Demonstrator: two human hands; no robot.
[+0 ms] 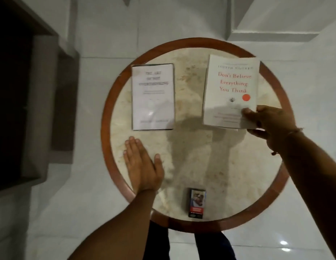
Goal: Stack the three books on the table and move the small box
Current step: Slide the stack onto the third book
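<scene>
Right hand (266,124) pinches white book (231,87) corner.

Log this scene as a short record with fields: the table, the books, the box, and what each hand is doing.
table: round table, marble-look top, wooden rim
left book: pale book lying flat, untouched
right book: red-titled book, near corner gripped by right hand
under right book: edges of something beneath; unclear what
box: small box at near edge, untouched
left hand: left hand flat on tabletop, holding nothing
</scene>
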